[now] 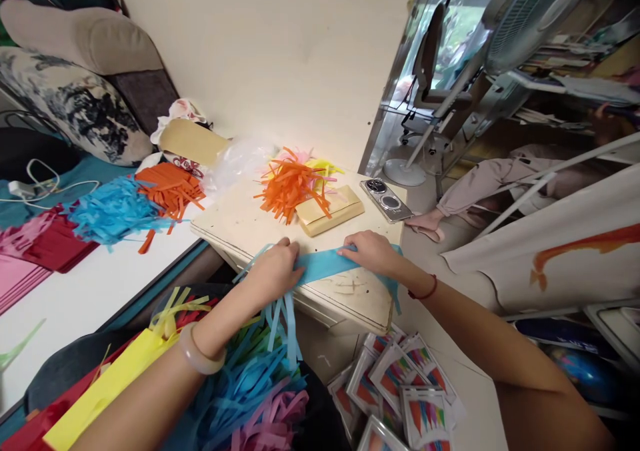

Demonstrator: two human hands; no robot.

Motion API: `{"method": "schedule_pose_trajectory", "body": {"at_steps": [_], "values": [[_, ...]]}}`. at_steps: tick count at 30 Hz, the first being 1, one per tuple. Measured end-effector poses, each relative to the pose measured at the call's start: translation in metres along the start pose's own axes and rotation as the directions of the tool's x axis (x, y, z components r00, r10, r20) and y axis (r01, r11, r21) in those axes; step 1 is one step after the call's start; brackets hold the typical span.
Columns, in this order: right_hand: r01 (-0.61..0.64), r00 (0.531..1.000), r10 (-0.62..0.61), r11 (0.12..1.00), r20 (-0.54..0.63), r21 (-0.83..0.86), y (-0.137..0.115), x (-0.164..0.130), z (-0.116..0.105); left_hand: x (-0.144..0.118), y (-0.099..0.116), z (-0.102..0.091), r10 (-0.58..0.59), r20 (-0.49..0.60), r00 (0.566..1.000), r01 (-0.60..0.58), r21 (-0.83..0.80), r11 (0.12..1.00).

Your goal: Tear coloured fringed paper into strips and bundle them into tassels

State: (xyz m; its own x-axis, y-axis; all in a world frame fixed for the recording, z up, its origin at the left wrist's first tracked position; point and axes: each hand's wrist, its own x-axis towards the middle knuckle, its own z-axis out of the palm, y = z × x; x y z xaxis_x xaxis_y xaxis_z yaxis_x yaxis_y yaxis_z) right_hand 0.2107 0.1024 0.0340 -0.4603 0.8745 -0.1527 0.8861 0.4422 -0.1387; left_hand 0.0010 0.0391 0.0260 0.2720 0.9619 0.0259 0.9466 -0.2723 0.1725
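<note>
A blue strip of tissue paper (325, 265), its ends cut into fringe, stretches flat between my hands over the corner of a small cream tabletop (345, 297). My left hand (281, 264) is closed on its left part, and loose fringe hangs below that hand. At the other end, my right hand (371, 251) pinches the strip between thumb and fingers; more blue paper dangles past it. Just beyond the strip lie a tan paper packet (333, 212), an orange fringed bundle (285, 187) and a phone (386, 199).
Blue fringe (113, 211), orange fringe (173, 187) and pink paper (20, 274) lie on the white table at left. Yellow paper (115, 377) and more fringe rest on my lap. Packaged cards (400, 377) are below. Another person's leg (480, 184) and a fan (535, 24) are at right.
</note>
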Motion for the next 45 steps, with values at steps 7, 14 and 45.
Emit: {"method": "schedule_pose_trajectory", "body": {"at_steps": [7, 14, 45], "values": [[-0.041, 0.999, 0.039, 0.995, -0.022, -0.090, 0.001, -0.003, 0.002, -0.013, 0.042, 0.025, 0.372, -0.144, 0.917, -0.332, 0.243, 0.911], [0.393, 0.873, -0.439, 0.892, -0.213, -0.226, -0.006, -0.034, 0.004, -0.003, 0.045, 0.029, 0.371, -0.023, 0.928, -0.346, 0.310, 0.886], [0.068, 0.990, -0.085, 0.986, -0.109, -0.152, 0.008, 0.000, 0.018, 0.000, -0.014, 0.034, -0.051, -0.155, 0.987, 0.052, 0.001, 0.999]]}}
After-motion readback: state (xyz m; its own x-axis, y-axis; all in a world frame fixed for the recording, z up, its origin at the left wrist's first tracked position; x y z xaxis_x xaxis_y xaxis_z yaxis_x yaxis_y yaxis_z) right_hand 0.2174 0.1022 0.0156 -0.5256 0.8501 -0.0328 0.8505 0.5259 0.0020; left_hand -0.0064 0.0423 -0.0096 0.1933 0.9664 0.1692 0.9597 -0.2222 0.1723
